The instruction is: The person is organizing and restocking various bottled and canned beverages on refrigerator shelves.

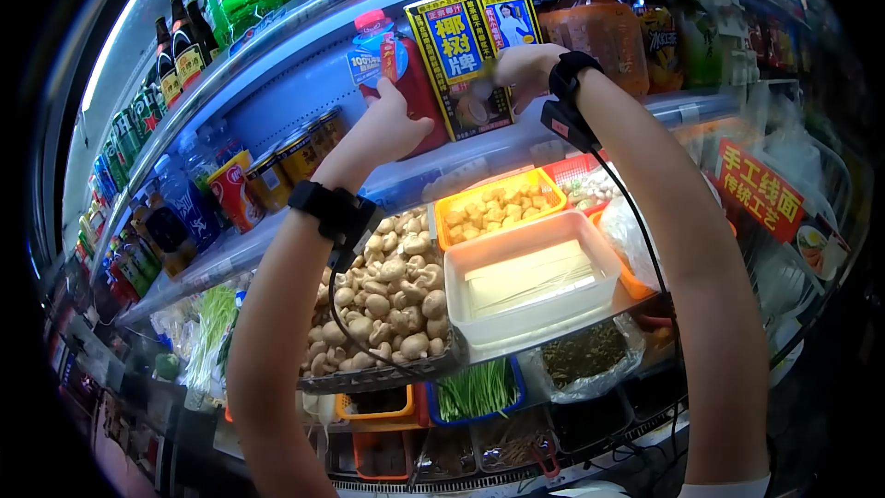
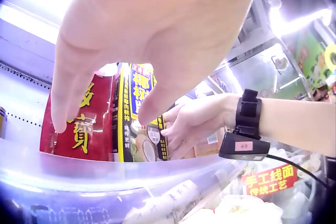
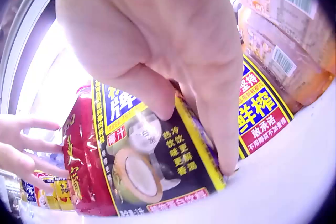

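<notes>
In the head view, a black, yellow and blue coconut juice carton [image 1: 452,46] stands upright on the drinks shelf. My right hand [image 1: 530,69] grips its right side, with the thumb on the front face in the right wrist view and the fingers along the side. Just left of the carton is a large red drink bottle [image 1: 419,83]. My left hand [image 1: 396,124] is spread at this bottle, its fingers fairly straight by the bottle's left side in the right wrist view. A second coconut juice carton [image 3: 262,103] stands behind, right of the right hand.
Orange drink bottles [image 1: 604,37] stand right of the cartons; several cans [image 1: 300,155] line the shelf to the left. Below the shelf edge [image 1: 498,148] sit mushrooms [image 1: 392,295], tofu cubes [image 1: 502,207] and a white tub [image 1: 535,318]. Cables hang from both wrist cameras.
</notes>
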{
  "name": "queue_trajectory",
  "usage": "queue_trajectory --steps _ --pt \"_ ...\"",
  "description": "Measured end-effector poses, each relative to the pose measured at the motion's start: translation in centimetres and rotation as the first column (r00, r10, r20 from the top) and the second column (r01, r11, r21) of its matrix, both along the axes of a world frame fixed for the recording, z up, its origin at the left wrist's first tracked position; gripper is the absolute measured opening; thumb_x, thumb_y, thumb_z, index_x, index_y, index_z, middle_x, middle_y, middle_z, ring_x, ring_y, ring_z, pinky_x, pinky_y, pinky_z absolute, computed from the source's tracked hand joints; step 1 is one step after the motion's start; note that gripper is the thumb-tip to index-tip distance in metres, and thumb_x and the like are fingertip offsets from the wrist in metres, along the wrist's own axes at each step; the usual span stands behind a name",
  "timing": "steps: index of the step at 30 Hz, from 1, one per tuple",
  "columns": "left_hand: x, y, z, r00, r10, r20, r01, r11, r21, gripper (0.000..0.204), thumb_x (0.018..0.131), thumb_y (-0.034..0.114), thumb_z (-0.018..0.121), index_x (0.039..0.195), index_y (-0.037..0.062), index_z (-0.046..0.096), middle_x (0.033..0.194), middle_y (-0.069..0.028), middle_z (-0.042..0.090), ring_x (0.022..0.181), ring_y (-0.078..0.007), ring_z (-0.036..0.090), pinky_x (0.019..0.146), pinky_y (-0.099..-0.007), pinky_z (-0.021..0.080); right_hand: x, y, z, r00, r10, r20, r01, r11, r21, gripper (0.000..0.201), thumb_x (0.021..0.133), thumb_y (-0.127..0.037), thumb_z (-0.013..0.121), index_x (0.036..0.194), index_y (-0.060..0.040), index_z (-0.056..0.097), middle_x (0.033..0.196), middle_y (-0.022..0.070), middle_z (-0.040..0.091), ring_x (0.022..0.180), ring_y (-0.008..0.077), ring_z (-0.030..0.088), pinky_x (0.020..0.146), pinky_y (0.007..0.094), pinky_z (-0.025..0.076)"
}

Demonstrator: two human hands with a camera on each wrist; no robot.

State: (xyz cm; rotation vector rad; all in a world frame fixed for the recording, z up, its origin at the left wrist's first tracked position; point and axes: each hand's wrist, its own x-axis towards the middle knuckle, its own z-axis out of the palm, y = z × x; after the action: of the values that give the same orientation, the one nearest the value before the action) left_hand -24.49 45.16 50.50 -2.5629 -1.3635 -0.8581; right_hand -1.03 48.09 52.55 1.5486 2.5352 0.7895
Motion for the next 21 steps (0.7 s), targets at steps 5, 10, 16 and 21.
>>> queue_trajectory --steps 5,10,16,21 --pt "0.6 -0.7 0.8 0.996 0.079 -0.045 -0.075 0.995 0.071 0.073 0.079 0.024 0.059 0.126 -0.0142 0.018 0.086 -0.0228 0.058 0.085 -0.0289 0.060 0.070 -0.0331 0.048 -0.5 -1.6 4.2 0.834 -0.384 -0.395 0.334 0.923 -0.192 0.034 0.084 -0.010 0.043 0.116 0.0013 0.044 0.106 0.0233 0.056 0.103 0.0322 0.055 0.075 0.0421 0.051" --pt "1.7 -3.7 0.3 0.951 0.272 -0.149 -0.209 0.917 0.339 0.066 0.078 0.020 0.057 0.126 -0.0102 0.023 0.114 -0.0307 0.046 0.092 -0.0403 0.055 0.073 -0.0402 0.049 -0.9 1.8 4.8 0.658 -0.333 -0.675 0.649 0.705 0.284 0.052 0.080 -0.016 0.051 0.127 -0.0014 0.032 0.127 0.0224 0.039 0.118 0.0376 0.040 0.093 0.0504 0.037" --pt "3.4 -5.0 -2.9 0.928 0.212 -0.307 -0.004 0.829 0.560 0.050 0.079 0.014 0.052 0.122 -0.0074 0.036 0.104 -0.0190 0.054 0.097 -0.0298 0.055 0.074 -0.0366 0.048 1.7 5.2 6.8 0.770 -0.321 -0.552 0.523 0.812 0.257 0.051 0.080 -0.015 0.053 0.127 -0.0058 0.036 0.125 0.0209 0.044 0.117 0.0347 0.042 0.096 0.0466 0.036" --pt "3.4 -5.0 -1.8 0.961 0.083 -0.263 0.026 0.922 0.387 0.047 0.080 0.014 0.052 0.120 -0.0045 0.037 0.106 -0.0194 0.053 0.100 -0.0302 0.053 0.078 -0.0388 0.047 1.9 5.0 6.4 0.823 -0.192 -0.535 0.431 0.824 0.368 0.056 0.080 -0.014 0.056 0.128 -0.0018 0.030 0.116 0.0244 0.050 0.111 0.0341 0.049 0.093 0.0466 0.038"
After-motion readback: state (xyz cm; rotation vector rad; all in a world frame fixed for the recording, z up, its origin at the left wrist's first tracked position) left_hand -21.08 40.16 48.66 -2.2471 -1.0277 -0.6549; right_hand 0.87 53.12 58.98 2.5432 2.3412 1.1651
